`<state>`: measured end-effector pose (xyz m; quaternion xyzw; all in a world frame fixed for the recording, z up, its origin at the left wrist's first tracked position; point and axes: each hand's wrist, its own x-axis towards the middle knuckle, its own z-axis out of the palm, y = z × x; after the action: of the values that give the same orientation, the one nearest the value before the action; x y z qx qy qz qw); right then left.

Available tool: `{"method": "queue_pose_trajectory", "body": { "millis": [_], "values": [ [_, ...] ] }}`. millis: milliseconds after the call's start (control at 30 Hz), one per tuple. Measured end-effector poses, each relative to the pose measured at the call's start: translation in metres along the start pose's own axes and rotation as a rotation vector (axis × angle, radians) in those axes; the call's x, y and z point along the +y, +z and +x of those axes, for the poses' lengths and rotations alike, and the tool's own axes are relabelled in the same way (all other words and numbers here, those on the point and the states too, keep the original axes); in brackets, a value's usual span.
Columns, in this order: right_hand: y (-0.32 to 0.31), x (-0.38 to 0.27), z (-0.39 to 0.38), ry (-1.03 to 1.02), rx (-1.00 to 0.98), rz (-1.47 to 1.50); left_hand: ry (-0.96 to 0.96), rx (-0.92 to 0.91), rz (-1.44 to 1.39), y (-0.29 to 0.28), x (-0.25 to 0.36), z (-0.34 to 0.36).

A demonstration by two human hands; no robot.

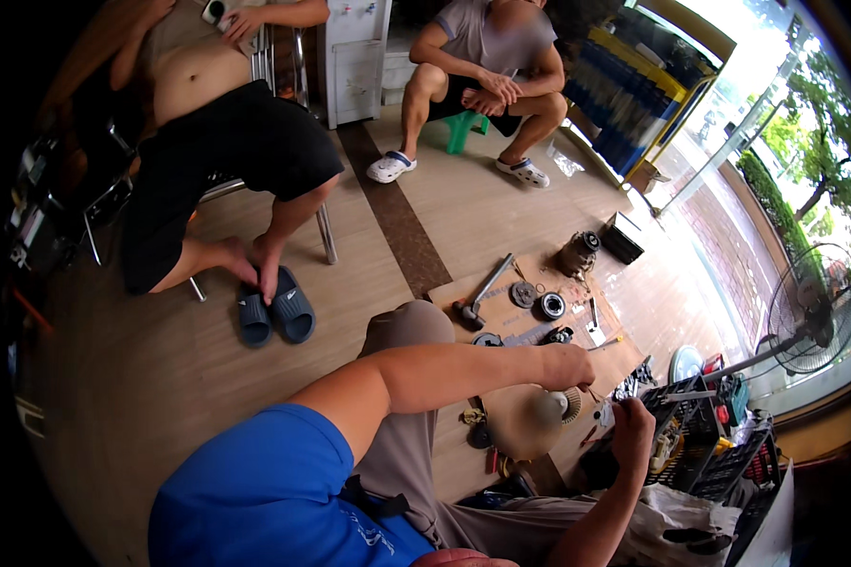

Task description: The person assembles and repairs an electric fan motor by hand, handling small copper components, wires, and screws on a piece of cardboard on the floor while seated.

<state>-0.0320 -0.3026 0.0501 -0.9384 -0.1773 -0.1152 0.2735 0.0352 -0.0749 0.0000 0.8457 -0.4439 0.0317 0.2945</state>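
My left hand (565, 367) reaches across over the cardboard sheet (624, 364), its fingers closed in a pinch. A thin, dark piece shows at its fingertips, too small to name. Close by on the right, my right hand (633, 425) is curled closed, and what it grips, if anything, is hidden. Below the left hand, a round ribbed metal part (571, 404) sits beside a blurred patch. Farther off on the cardboard are a hammer (482, 295), a dark disc (523, 295), a black ring-shaped part (551, 305) and a bulky metal machine part (577, 253).
One person (232, 170) sits on a chair at the far left, another (487, 80) on a green stool (459, 132). Slippers (293, 307) lie on the floor. To the right stand a fan (813, 312) and black crates (700, 444) of parts. A black box (622, 238) stands beyond the cardboard.
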Motion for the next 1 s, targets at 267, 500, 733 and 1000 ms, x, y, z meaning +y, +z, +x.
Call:
{"method": "queue_pose_trajectory", "body": {
  "millis": [267, 500, 733, 1000],
  "values": [
    [0.007, -0.005, 0.002, 0.033, -0.054, -0.01, -0.003, -0.057, 0.087, 0.006, -0.002, -0.004],
    [0.035, 0.001, 0.002, -0.083, -0.148, -0.118, -0.043, -0.08, 0.059, 0.04, 0.013, 0.004],
    [0.038, 0.001, 0.005, 0.0, -0.144, -0.014, 0.016, 0.122, -0.097, 0.041, 0.011, 0.002],
    [0.024, 0.002, -0.002, -0.034, 0.014, 0.105, -0.113, 0.076, 0.036, 0.013, 0.033, 0.013]
  ]
}}
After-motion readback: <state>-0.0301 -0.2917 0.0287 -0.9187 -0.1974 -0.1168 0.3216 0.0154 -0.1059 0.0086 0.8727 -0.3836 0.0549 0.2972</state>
